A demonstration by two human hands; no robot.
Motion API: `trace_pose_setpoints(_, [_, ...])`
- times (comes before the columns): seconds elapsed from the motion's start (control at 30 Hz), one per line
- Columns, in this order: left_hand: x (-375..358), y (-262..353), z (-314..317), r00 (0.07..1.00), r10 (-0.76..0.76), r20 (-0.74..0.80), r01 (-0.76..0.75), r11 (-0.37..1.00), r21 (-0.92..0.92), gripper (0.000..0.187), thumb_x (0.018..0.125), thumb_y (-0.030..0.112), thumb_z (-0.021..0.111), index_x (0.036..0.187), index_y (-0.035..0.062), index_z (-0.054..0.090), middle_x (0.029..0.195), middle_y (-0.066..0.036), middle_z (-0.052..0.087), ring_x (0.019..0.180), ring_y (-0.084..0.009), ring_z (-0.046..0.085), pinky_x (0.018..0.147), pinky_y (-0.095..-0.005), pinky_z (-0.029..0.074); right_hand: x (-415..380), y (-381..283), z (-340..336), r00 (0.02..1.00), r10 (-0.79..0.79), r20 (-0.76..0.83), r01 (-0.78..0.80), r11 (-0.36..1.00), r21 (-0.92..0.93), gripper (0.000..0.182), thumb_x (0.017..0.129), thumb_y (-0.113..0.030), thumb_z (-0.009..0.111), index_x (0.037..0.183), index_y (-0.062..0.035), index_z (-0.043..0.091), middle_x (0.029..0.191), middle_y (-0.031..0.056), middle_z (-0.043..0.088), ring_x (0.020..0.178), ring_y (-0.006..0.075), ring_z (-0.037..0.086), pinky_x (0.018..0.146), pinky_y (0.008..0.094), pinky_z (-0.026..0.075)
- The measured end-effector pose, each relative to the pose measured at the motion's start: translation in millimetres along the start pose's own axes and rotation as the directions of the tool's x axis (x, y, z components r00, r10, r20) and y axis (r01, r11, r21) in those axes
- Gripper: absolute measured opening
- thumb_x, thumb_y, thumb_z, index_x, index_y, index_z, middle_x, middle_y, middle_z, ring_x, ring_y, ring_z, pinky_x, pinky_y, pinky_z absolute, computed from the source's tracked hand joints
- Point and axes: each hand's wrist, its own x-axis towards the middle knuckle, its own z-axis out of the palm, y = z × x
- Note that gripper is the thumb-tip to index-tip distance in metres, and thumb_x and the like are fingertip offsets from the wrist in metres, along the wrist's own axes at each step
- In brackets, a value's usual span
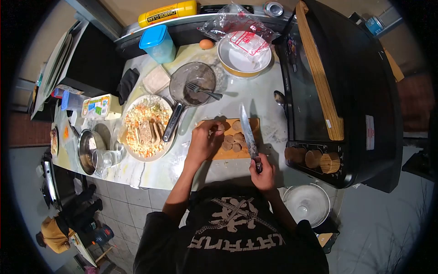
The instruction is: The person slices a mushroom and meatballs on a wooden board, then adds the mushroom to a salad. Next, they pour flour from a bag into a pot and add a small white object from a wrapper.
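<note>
Right hand (pixel 263 172) closed on one knife (pixel 249 132), blade lying over the board (pixel 244 153) on the desk (pixel 255 98), left hand (pixel 204 139) pinching one brown slice (pixel 218 130), about five slices (pixel 232 140) just beside it

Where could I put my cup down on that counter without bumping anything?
Bare counter shows between the glass bowl with the fork, the white bowl and the cutting board. Another strip runs along the near edge, below the board. The left end is crowded: plate of food, pot, butter box.
</note>
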Motion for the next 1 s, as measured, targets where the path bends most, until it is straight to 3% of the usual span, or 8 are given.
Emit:
trace_pose_setpoints(0.07, [-9,-4,-5,0.995,-0.097,-0.002,0.096,0.986,-0.135,0.019,0.081,-0.001,0.065,0.1,-0.0039,0.062,0.091,-0.016,0.067,0.079,-0.024,0.065,0.074,-0.0317,0.05,1,-2,-9,0.995,0.036,0.094,-0.035,0.999,-0.011,0.031,0.084,-0.018,0.064,0.11,-0.0027,0.057,0.088,0.0151,0.066,0.076,0.0331,0.064,0.069,0.042,0.047])
trace_pose_setpoints(0.13, [-20,-7,-13,0.978,-0.205,0.042,0.207,0.922,-0.327,0.021,0.088,0.003,0.063,0.107,-0.0062,0.061,0.098,-0.01,0.068,0.083,-0.0124,0.064,0.077,-0.0263,0.05,0,2,-14,0.967,-0.096,0.234,0.111,0.992,-0.055,0.029,0.085,-0.018,0.063,0.11,-0.0046,0.057,0.089,0.0136,0.066,0.077,0.0337,0.063,0.07,0.0422,0.046])
trace_pose_setpoints(0.27, [-43,-11,-34,0.95,-0.312,0.018,0.263,0.768,-0.583,0.025,0.089,0.003,0.062,0.111,-0.0078,0.06,0.103,-0.01,0.066,0.087,-0.0149,0.065,0.078,-0.0255,0.052,-7,4,-16,0.944,-0.149,0.294,0.169,0.985,-0.044,0.026,0.086,-0.019,0.061,0.109,-0.0073,0.057,0.089,0.0128,0.065,0.077,0.0357,0.061,0.071,0.0432,0.046])
trace_pose_setpoints(0.4, [-64,-12,-58,0.942,-0.334,0.006,0.231,0.639,-0.733,0.026,0.087,0.001,0.064,0.111,-0.0073,0.061,0.105,-0.012,0.066,0.09,-0.0171,0.065,0.08,-0.0282,0.054,-10,5,-24,0.868,-0.066,0.491,0.117,0.99,-0.073,0.021,0.089,-0.019,0.057,0.107,-0.0092,0.057,0.09,0.0142,0.064,0.079,0.0379,0.059,0.075,0.0456,0.045])
trace_pose_setpoints(0.5, [-76,-18,-57,0.917,-0.397,-0.042,0.247,0.647,-0.722,0.026,0.085,0.0,0.066,0.11,-0.0073,0.062,0.105,-0.013,0.066,0.09,-0.0169,0.065,0.08,-0.0277,0.054,-14,8,-25,0.828,-0.077,0.556,0.141,0.987,-0.073,0.022,0.09,-0.018,0.055,0.11,-0.0097,0.057,0.091,0.0143,0.063,0.083,0.038,0.058,0.076,0.0454,0.045])
trace_pose_setpoints(0.57, [-82,-21,-51,0.908,-0.416,-0.05,0.247,0.628,-0.738,0.026,0.084,-0.002,0.067,0.11,-0.007,0.062,0.103,-0.013,0.066,0.09,-0.016,0.065,0.08,-0.0272,0.053,-20,17,-21,0.874,-0.215,0.436,0.281,0.955,-0.092,0.024,0.09,-0.018,0.054,0.114,-0.0107,0.056,0.094,0.0156,0.062,0.087,0.0384,0.057,0.079,0.0447,0.044])
trace_pose_setpoints(0.87, [-82,-13,-15,0.926,-0.376,0.043,0.339,0.776,-0.532,0.026,0.081,-0.004,0.069,0.106,-0.0033,0.063,0.095,-0.008,0.068,0.085,-0.0112,0.064,0.077,-0.0249,0.052,-19,25,-22,0.875,-0.01,0.483,0.136,0.964,-0.228,0.027,0.091,-0.018,0.053,0.117,-0.0093,0.054,0.099,0.0158,0.062,0.087,0.038,0.056,0.082,0.0434,0.044])
trace_pose_setpoints(1.0, [-78,-13,-4,0.935,-0.354,0.036,0.336,0.846,-0.413,0.03,0.079,-0.005,0.07,0.108,-0.0013,0.064,0.09,-0.005,0.065,0.08,-0.0101,0.062,0.073,-0.0234,0.051,-20,33,-20,0.909,-0.13,0.396,0.219,0.957,-0.189,0.027,0.091,-0.017,0.052,0.117,-0.0094,0.054,0.098,0.0162,0.061,0.089,0.0383,0.055,0.084,0.0442,0.043])
